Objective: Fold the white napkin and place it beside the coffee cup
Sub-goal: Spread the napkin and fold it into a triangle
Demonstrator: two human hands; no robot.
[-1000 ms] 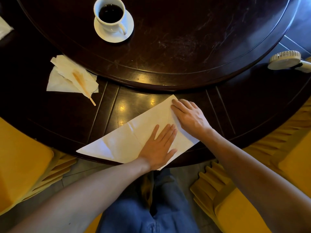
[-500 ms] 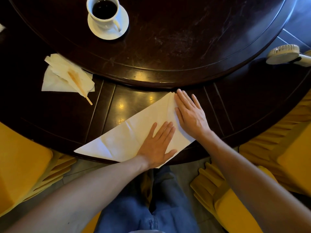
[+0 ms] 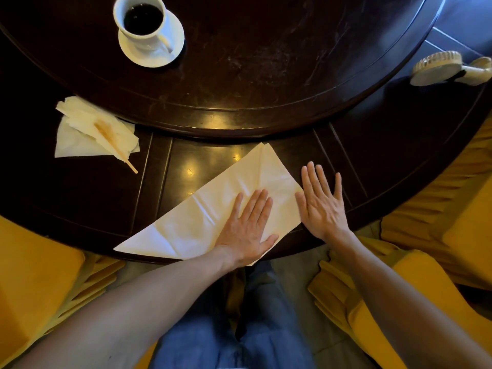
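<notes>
Both hands flat: left hand point(image 3: 246, 227) on napkin point(image 3: 202, 217).

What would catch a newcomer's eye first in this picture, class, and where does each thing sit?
First, the white napkin, folded into a long shape at the near edge of the dark table, with the left hand pressed flat on it and the right hand open beside its right edge. Next, the coffee cup on its saucer, far left.
</notes>
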